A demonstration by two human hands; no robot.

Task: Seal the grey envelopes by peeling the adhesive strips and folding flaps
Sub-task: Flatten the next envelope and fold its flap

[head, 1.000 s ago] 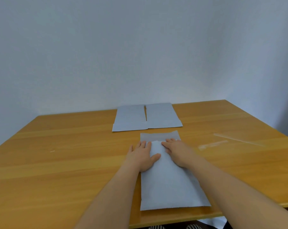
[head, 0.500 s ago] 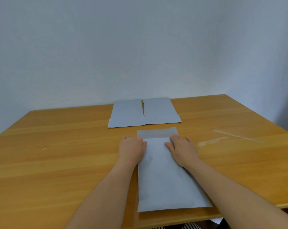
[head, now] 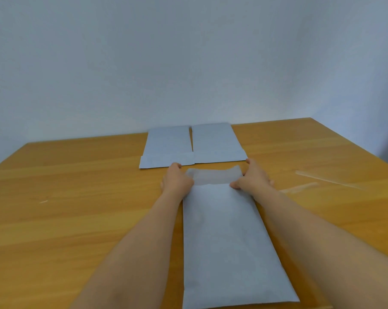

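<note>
Grey envelope [head: 224, 241] lay lengthwise on the wooden table [head: 77, 219] in front of me, its far flap [head: 213, 178] raised slightly and curling. My left hand [head: 177, 182] gripped the flap's left corner, fingers curled, and my right hand [head: 253, 178] pinched its right corner; the blur kept me from seeing the fingertips clearly. Two more envelopes [head: 193, 144] sat side by side beyond, close to my hands. Peeled clear strips [head: 322, 181] lay well apart to the right.

Both hands moved from envelope body to flap [head: 213, 177] corners, lifting it.
</note>
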